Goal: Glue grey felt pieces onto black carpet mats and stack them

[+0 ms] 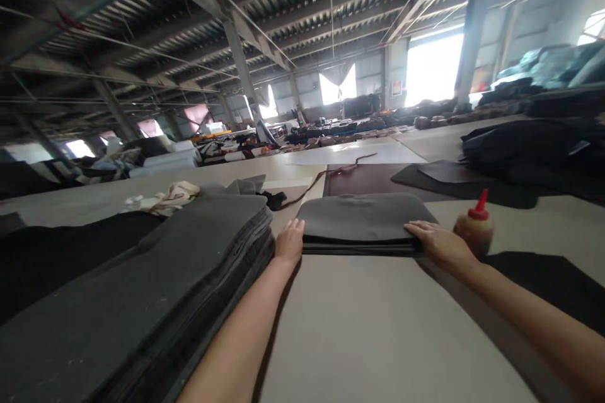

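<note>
A low stack of dark grey sheet pieces (363, 217) lies in front of me on the pale table, its layered near edge facing me. My left hand (290, 240) is closed against the stack's left end, fingers together along the edge. At the opposite end my right hand (442, 244) grips the near right corner, its fingers on the top sheet; the thumb is hidden. Just behind my right wrist stands a squeeze bottle (474, 231) with a red nozzle cap and brownish contents. A taller, long stack of dark grey fabric (155, 271) runs beside my left forearm.
Beyond the stack lie a dark maroon sheet (359, 181), a thin brown strip (314, 182) and black pieces (449, 184). A crumpled cream cloth (172, 197) rests behind the tall pile. Black material (534, 151) is heaped at the right, with another dark piece (548, 280) nearer.
</note>
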A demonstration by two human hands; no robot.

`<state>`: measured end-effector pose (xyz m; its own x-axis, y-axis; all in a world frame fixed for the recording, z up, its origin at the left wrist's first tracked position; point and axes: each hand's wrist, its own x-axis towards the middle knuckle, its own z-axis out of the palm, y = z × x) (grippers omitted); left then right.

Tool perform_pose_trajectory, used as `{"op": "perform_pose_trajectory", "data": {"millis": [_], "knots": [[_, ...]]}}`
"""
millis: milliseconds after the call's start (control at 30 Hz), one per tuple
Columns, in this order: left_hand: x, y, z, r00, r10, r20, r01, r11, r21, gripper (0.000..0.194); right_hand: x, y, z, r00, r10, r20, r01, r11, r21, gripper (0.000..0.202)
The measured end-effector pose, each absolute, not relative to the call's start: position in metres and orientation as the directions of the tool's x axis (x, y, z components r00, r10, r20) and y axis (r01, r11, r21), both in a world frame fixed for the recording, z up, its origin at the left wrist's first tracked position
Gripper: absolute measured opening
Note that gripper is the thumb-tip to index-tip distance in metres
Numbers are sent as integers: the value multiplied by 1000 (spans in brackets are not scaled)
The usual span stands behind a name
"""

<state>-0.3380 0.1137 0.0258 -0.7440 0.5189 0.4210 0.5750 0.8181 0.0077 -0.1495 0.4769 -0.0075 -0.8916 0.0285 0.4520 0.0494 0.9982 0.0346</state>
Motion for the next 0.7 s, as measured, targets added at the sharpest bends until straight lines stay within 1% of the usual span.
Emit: {"op": "perform_pose_trajectory", "data": {"millis": [233,467,600,700], "knots": [[-334,109,18,-819,495,292,531,846,54,40,-150,477,-18,-913,-16,409,44,989,138,56],[-330,102,17,-831,502,241,529,847,59,45,-146,475,-26,-909,-36,414,45,982,184,64],[-327,101,15,-834,500,233,523,851,45,46,-141,466,-20,-911,-13,411,59,985,162,64],[-319,99,14,-835,486,257,508,861,22,48,-135,455,-12,-905,23,424,86,988,129,59]]}}
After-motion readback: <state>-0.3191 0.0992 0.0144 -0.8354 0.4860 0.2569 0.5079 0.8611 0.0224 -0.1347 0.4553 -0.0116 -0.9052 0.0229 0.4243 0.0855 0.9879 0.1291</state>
